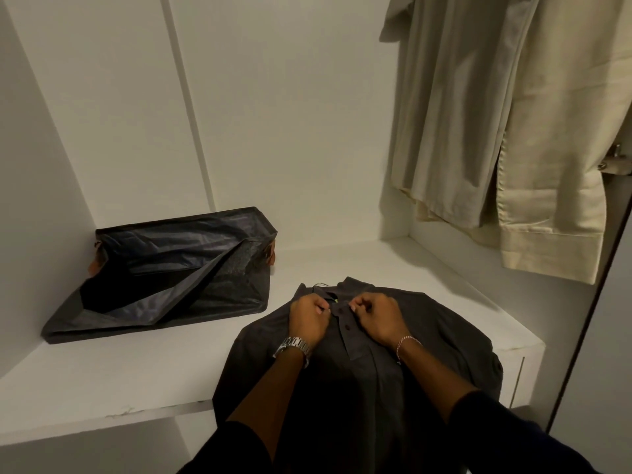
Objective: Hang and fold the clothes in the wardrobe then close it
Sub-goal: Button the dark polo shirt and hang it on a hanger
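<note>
The dark grey polo shirt (427, 340) lies front-up on the white wardrobe shelf (119, 381), collar toward the back wall and its long axis running straight from you to the rear. Its lower half spills over the shelf's front edge toward you. Both your hands sit at the collar end, one on each side of the buttoned placket. Your left hand (309, 318) curls its fingers on the left placket edge, and your right hand (376, 316) pinches the right edge just beside it. They are close together, nearly touching, and equally near the top button, so neither has the advantage. I judge you are closing or straightening the placket before folding.

The shirt looks like a soft, matte knit and will likely slump where it hangs off the edge. At the shelf's back left corner rests a collapsed dark fabric storage bag (164, 271) with a faint sheen, well apart from the shirt. A cream long-sleeved shirt (513, 131) of smooth woven cloth hangs at the right.
</note>
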